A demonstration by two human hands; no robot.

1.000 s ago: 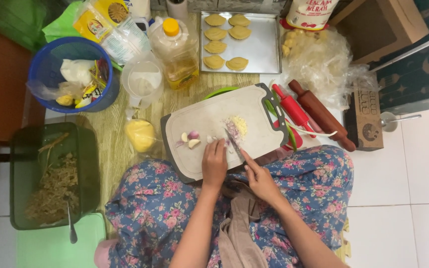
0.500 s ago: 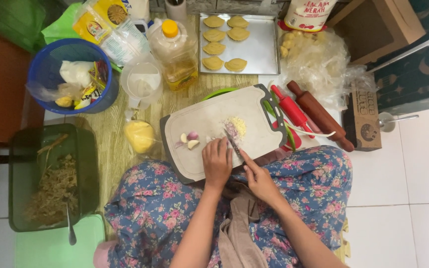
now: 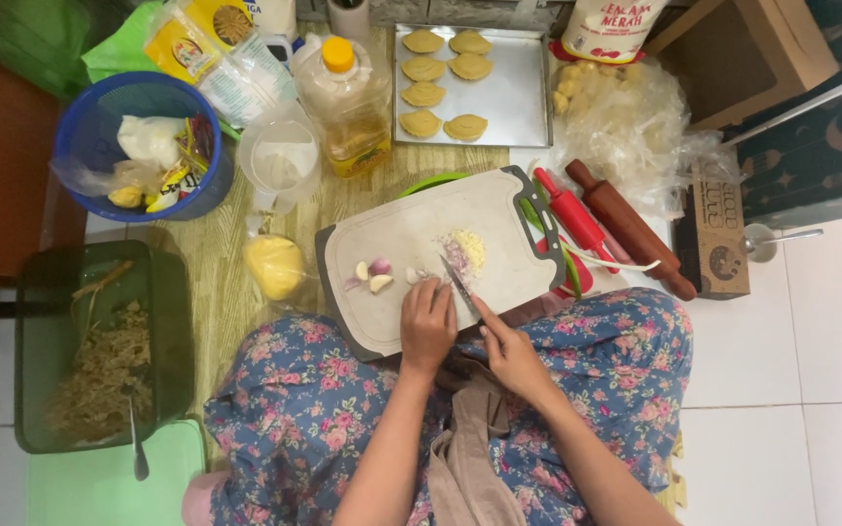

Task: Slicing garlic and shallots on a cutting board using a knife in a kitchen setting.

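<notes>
On the white cutting board [image 3: 411, 229], the right hand [image 3: 512, 353] is closed around a knife [image 3: 460, 284], forefinger stretched along its back and the blade pointing up toward the small heap of chopped garlic and shallot [image 3: 465, 251] near the board's middle. The left hand [image 3: 428, 321] lies knuckles-up at the board's near edge just beside the blade, fingers curled down on a small piece I cannot make out. Whole cloves [image 3: 373, 276] sit left of the heap on the board.

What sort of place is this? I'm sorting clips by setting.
Likely a home kitchen floor: a person sits on a mat with a cutting board on their lap, beside a baking tray of pastries and a bottle of cooking oil.
</notes>
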